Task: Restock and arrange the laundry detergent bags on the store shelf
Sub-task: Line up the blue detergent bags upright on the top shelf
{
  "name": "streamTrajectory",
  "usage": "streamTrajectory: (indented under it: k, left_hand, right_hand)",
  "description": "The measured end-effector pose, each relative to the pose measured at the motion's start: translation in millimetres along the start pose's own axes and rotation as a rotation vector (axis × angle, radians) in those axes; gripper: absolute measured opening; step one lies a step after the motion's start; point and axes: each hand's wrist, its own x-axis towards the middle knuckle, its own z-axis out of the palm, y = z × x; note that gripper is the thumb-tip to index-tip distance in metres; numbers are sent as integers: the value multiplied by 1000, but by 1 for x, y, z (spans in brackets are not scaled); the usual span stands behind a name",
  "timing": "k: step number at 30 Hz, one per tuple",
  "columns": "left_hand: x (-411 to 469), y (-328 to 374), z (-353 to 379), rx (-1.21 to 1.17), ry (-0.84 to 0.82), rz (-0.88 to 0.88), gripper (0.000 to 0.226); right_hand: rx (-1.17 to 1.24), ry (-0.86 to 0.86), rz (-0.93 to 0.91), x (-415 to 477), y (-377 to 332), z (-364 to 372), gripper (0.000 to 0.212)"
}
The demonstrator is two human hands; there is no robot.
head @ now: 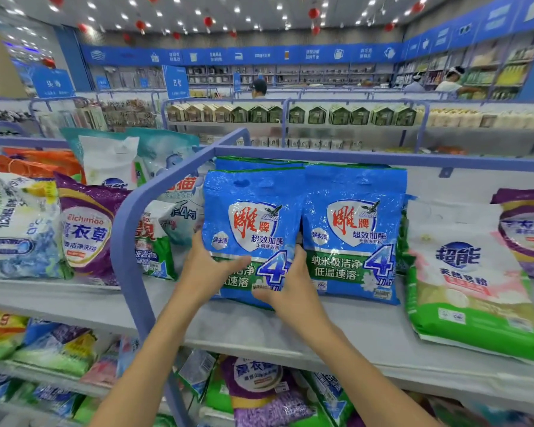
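The blue detergent bag [250, 217] stands upright on the grey shelf [352, 331], with its long axis vertical and its printed front facing outward. The left hand [211, 268] and the right hand [285, 280] grip its lower edges with curled fingers. A second blue bag [352, 223] touches it at 3 o'clock, and a green-and-white bag [466, 278] lies beyond that. At 9 o'clock the blue rail [127, 235] separates it from a purple bag [87, 229].

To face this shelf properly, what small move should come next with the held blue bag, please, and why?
Probably push the held blue bag back: left hand and right hand grip its lower part, whose base sits forward of the neighbouring blue bag.
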Motion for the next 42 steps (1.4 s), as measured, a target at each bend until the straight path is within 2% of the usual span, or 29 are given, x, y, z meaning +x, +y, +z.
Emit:
streamTrajectory:
  k: [3, 5, 9, 13, 16, 21, 26, 31, 36, 38, 40, 42]
  left_hand:
    - [-1, -11, -5, 141, -114, 66, 130]
    - [0, -13, -4, 143, -84, 77, 141]
    - [-8, -17, 3, 151, 31, 168, 124]
    - [-18, -22, 12, 186, 86, 211, 94]
    - [-26, -26, 17, 266, 83, 213, 99]
    - [-30, -17, 19, 255, 128, 261, 96]
    - [-33, -19, 21, 271, 163, 258, 97]
    - [-37, -20, 23, 425, 139, 185, 93]
    - [-54, -13, 21, 587, 128, 195, 92]
    - [-66, -10, 16, 653, 119, 175, 93]
    - [-79, -6, 13, 681, 103, 170, 86]
    - [-98, 1, 19, 675, 88, 176, 79]
  right_hand:
    - [-51, 2, -24, 3, -2, -2, 103]
    - [-68, 1, -31, 4, -2, -1, 106]
    - [-65, 13, -40, 0, 3, -5, 105]
    - [-184, 14, -32, -6, 8, -10, 73]
    - [-195, -3, -39, -9, 10, -14, 54]
    - [-171, -5, -34, 0, 9, -18, 44]
    - [-190, -1, -25, 3, 7, -18, 43]
    - [-277, -8, -33, -4, 8, -19, 45]
    - [-408, -72, -70, -13, 6, -36, 36]
    - [-465, -126, -94, -23, 6, -50, 45]
    - [-524, -157, -119, -38, 5, -68, 56]
    - [-570, -147, -137, -57, 6, -90, 58]
